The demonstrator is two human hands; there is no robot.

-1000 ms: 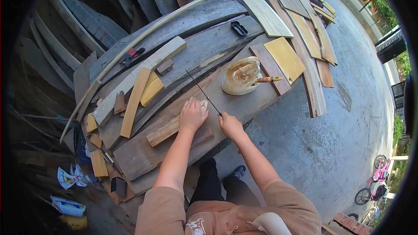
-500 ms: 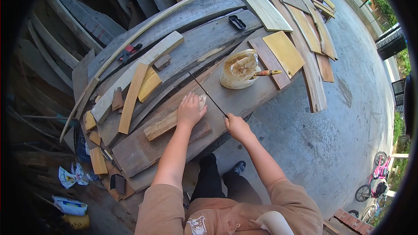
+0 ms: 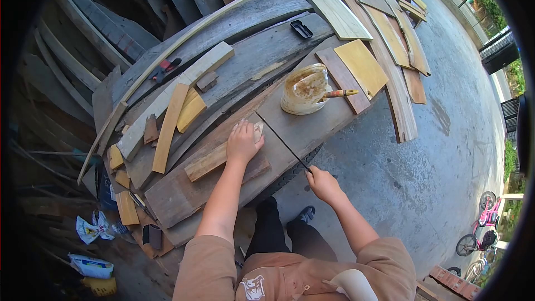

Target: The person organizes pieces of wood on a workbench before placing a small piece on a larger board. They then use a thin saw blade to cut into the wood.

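My left hand (image 3: 243,140) is closed over a wooden block (image 3: 207,163), pressing it down on a thin board (image 3: 257,166) that lies on the plank bench. The block's right end shows just past my fingers. In my closed right hand (image 3: 323,183), out beyond the bench's near edge, is one end of a long, thin dark tool (image 3: 284,144). It slants up and left across the bench, its far part close beside the block's end. Its kind cannot be made out from this angle.
Beyond the tool stands a stained white tub (image 3: 301,100) with a brush (image 3: 341,93) in it. Wood strips (image 3: 170,128), offcuts and a red-and-black tool (image 3: 166,69) lie at left. A black tray (image 3: 301,29) sits farther back, near flat boards (image 3: 361,69).
My right hand has pulled the dark tool down and to the right, so its far tip is now closer to the block. My left hand and the block have stayed put.
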